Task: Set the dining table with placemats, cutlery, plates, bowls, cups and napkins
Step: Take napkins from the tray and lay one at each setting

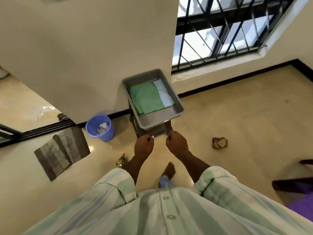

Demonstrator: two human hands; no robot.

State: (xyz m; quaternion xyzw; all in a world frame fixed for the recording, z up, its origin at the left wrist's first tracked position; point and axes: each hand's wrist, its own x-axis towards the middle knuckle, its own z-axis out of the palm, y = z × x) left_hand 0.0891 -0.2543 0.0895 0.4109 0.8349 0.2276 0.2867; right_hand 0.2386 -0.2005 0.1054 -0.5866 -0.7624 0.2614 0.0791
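A grey plastic tub (pixel 176 106) sits on top of a small grey cart (pixel 152 129) against the wall corner. Inside the tub lie folded green cloth (pixel 147 97) and folded white cloth (pixel 163 92). My left hand (pixel 144 145) and my right hand (pixel 177 143) are both curled at the cart's near edge, side by side, gripping its handle bar (pixel 160 135). No plates, cups or cutlery are in view.
A blue wastebasket (pixel 100 128) with crumpled paper stands left of the cart. A brown floor mat (pixel 62 150) lies further left by a doorway. A crumpled wrapper (pixel 219 143) lies on the tiled floor at right. Dark furniture (pixel 294 184) edges in at lower right. A barred window (pixel 220 31) is ahead.
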